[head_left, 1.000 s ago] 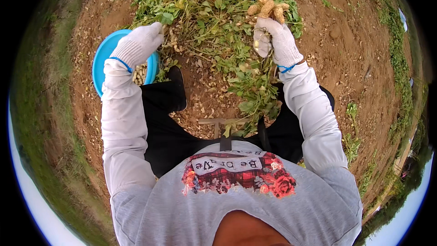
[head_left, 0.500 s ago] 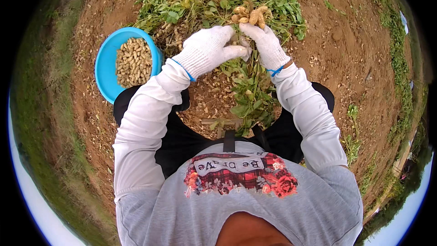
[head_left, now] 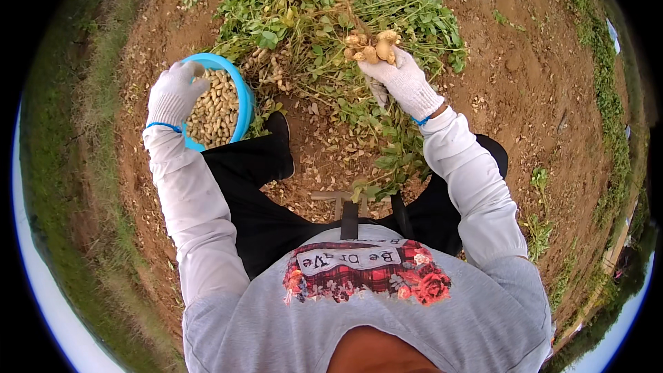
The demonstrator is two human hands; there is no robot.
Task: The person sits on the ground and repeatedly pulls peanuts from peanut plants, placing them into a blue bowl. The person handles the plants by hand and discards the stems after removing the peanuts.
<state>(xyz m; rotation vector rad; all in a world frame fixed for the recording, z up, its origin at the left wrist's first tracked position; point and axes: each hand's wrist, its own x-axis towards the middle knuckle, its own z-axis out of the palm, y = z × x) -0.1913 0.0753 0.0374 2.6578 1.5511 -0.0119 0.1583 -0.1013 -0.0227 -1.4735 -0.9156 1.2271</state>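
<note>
Since a half-sec ago, L hand [head_left: 176, 93] has swung away from R hand [head_left: 407, 83] to the blue bucket [head_left: 247, 103], approx. 10 o'clock in view. L hand's open: thumb & fingers apart, nothing visible btwn them, over the bucket's L side; can't tell if it touches the rim. R hand, approx. 1 o'clock, is gripping a peanut plant [head_left: 397, 157]; its bunch of peanuts [head_left: 384, 48] sticks out at that hand's 11 o'clock, leaves trailing toward 6. Both hands wear white gloves [head_left: 418, 94]. Loose peanuts [head_left: 219, 114] lie in the bucket, at L hand's 4 o'clock. Farther out, a pile of plants [head_left: 290, 3] is at 12 o'clock, w/ a dark shoe [head_left: 280, 141] at the bucket's 4 o'clock & brown soil [head_left: 545, 97] toward 2.
</note>
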